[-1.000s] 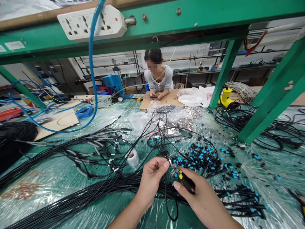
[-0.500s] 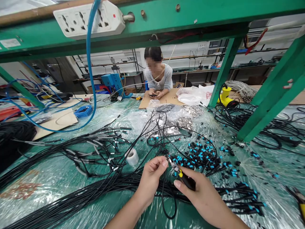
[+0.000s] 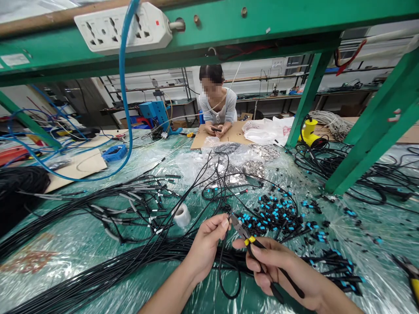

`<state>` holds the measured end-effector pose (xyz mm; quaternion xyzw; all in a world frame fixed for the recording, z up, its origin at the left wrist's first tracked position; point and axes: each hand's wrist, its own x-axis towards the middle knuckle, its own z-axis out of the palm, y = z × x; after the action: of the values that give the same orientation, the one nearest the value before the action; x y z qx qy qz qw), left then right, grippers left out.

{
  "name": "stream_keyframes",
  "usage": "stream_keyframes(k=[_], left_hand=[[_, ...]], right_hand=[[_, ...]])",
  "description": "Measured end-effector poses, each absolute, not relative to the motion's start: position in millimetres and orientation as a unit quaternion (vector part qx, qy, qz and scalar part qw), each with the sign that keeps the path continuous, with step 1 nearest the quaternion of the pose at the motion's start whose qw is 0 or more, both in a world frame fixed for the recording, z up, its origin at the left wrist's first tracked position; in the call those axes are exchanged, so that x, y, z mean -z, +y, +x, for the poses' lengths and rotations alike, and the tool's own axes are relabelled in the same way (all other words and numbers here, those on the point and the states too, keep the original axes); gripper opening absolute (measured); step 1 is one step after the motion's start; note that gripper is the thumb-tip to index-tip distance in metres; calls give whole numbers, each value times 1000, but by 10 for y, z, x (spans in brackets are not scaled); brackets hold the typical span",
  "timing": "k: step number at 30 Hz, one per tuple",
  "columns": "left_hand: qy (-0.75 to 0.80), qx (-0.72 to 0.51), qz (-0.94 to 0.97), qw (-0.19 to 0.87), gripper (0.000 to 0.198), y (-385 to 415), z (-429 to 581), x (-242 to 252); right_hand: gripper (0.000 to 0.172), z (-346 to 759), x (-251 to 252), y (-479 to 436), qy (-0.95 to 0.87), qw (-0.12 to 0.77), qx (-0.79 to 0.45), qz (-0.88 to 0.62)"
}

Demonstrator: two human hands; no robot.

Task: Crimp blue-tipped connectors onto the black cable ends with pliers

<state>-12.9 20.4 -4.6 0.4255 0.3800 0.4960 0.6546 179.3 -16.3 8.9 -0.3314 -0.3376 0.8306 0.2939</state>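
My left hand (image 3: 209,240) is closed in a pinch on the end of a black cable (image 3: 221,279), which loops down below the fingers. In my right hand (image 3: 284,268) are pliers (image 3: 241,227) with black and yellow handles, spread apart at the grips. Their jaw tips point up and left and reach the cable end at my left fingertips; whether they bite on it is too small to tell. Just beyond the pliers lies a heap of small black and blue connectors (image 3: 275,213). Under both hands runs a thick bundle of black cables (image 3: 131,270).
A white roll (image 3: 181,215) stands left of my hands. A second pair of pliers (image 3: 409,272) lies at the right edge. Green posts (image 3: 369,131) and a beam with a power strip (image 3: 122,27) frame the bench. Across it, a person (image 3: 218,104) leans on cardboard, holding a phone.
My right hand has turned and moved slightly right and down. The pliers' handles have spread, and the tool now shows from the side. My left hand stays nearly in place.
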Motion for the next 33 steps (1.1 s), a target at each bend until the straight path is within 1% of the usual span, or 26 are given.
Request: stream_keyframes(k=[2,4,7,9,11,13,17,23,29,33], left_hand=[[380,-497,419,658,22,201,-123,45],[383,-500,421,652,22,200,-120,41],[391,-507,436,632,23,204,-123,36],[393,-513,443,621,23,208,-124,36],[393,-515,443,620,23,208,-123,40],[393,-510,442,625,24,203,-119,48],[393,-500,443,632,23,193,-104,70],[393,-492,449,634,23,187,-90,81],[404,-477,462,629,21,163,-86,39],[402,-477,466,627,22,167,-91,19]], right_hand=[[47,1798,-122,-164,-369,289,-813,-345],[46,1791,-156,-168,-468,296,-731,-399],[39,1762,-175,-173,-642,303,-499,-497],[40,1744,-153,-171,-695,295,-348,-556],[45,1738,-108,-163,-714,287,-234,-595],[48,1744,-59,-151,-732,284,-162,-598],[51,1768,8,-128,-753,284,-90,-587],[52,1779,41,-120,-762,284,-37,-581],[52,1800,59,-105,-769,278,-13,-576],[49,1811,43,-106,-774,264,-29,-575]])
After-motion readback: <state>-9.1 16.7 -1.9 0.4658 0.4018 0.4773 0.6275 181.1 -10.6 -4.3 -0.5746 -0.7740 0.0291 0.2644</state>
